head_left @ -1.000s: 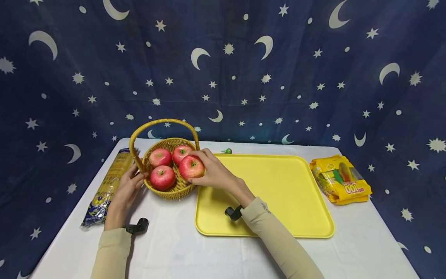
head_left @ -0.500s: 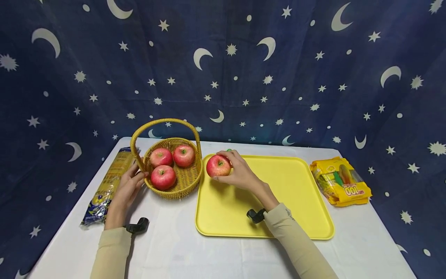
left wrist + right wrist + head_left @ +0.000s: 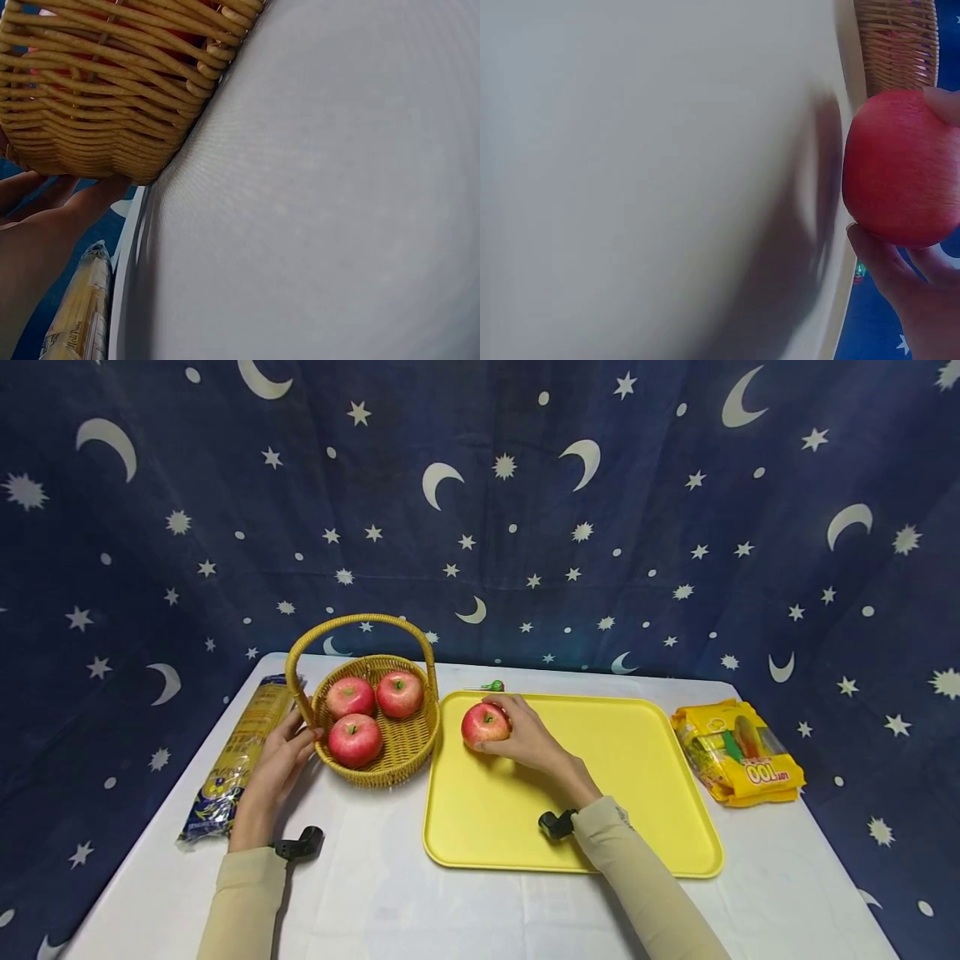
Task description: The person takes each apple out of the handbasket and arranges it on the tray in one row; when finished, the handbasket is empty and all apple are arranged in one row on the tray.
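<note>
In the head view, my right hand [image 3: 519, 737] grips a red apple [image 3: 482, 727] over the left part of the yellow tray [image 3: 592, 777]. The right wrist view shows fingers below that apple [image 3: 904, 169] and the thumb at its upper edge; whether it touches the tray cannot be told. My left hand [image 3: 281, 760] touches the left side of a wicker basket [image 3: 405, 747] near its handle base, with fairly straight fingers [image 3: 90, 201] against the woven wall [image 3: 105, 112]. Three apples [image 3: 356, 741] lie in the basket.
A long pack of dry pasta [image 3: 236, 760] lies left of the basket. At the far right sits a yellow snack bag [image 3: 738, 752]. A small green-headed item [image 3: 492, 686] is behind the tray. A dark star-patterned cloth [image 3: 480, 527] hangs behind the white table [image 3: 375, 868].
My right hand has lifted one apple out of the basket, carried it right over the tray and lowered it. The left hand has stayed at the basket's side.
</note>
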Available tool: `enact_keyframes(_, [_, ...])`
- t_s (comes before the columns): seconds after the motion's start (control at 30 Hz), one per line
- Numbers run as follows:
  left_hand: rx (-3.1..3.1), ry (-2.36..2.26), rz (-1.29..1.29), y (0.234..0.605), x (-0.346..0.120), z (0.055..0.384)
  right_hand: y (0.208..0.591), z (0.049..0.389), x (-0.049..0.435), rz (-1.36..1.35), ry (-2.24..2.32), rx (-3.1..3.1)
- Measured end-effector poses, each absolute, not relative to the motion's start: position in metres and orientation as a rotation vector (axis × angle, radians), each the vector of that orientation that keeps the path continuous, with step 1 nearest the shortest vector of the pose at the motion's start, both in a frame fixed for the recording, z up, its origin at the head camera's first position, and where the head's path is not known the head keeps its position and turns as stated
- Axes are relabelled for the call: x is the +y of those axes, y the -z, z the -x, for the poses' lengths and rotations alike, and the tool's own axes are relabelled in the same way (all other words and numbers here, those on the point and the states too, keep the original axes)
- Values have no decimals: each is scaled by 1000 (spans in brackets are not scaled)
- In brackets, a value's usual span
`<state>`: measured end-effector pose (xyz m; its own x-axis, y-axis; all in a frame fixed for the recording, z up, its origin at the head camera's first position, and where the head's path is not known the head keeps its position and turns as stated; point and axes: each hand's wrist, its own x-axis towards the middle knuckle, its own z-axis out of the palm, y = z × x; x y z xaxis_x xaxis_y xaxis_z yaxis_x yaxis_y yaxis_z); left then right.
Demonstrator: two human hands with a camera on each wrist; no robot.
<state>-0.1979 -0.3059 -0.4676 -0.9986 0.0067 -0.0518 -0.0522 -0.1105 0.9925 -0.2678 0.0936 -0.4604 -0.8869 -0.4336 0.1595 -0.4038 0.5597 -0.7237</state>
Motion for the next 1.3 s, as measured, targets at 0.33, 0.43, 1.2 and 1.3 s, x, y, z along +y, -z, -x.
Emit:
enact_keyframes(0.33, [2059, -2324, 42, 468, -305, 199, 464, 267, 88, 798, 1205, 2753])
enact_keyframes(0.43, [2062, -2331, 30, 468, -306, 199, 462, 267, 87, 798, 1180, 2748])
enact_keyframes(1.2, [2049, -2321, 49, 468, -307, 198, 423, 257, 41, 1003, 1304, 2711])
enact_keyframes(1.3, [2044, -2326, 51, 468, -307, 198, 421, 255, 26, 984, 1319, 2631])
